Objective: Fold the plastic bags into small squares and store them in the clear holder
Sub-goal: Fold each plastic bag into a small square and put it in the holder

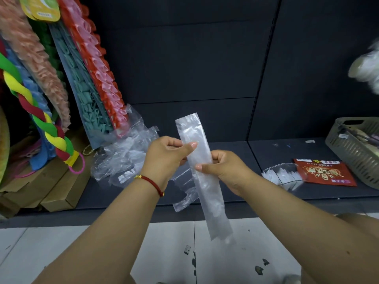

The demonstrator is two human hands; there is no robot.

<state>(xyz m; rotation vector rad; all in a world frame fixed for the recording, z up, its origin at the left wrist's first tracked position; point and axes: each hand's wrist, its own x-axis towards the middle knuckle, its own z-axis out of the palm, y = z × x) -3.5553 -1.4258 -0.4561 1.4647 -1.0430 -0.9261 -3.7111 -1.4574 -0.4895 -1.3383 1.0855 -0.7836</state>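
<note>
A clear plastic bag folded into a long narrow strip point(205, 181) is held in the air over the front edge of the dark shelf. My left hand point(166, 154) pinches its upper part between thumb and fingers. My right hand point(221, 169) pinches the strip just below, thumb on its front. Behind my left hand a heap of loose clear plastic bags point(123, 158) lies on the shelf. The clear holder point(285, 175) stands on the shelf to the right with several small folded bags inside.
A red printed packet point(326, 171) lies beside the holder, and a grey slatted basket point(356, 148) stands at the far right. Colourful hanging goods point(61, 78) and cardboard boxes point(55, 193) fill the left. White floor tiles point(174, 253) lie below the shelf.
</note>
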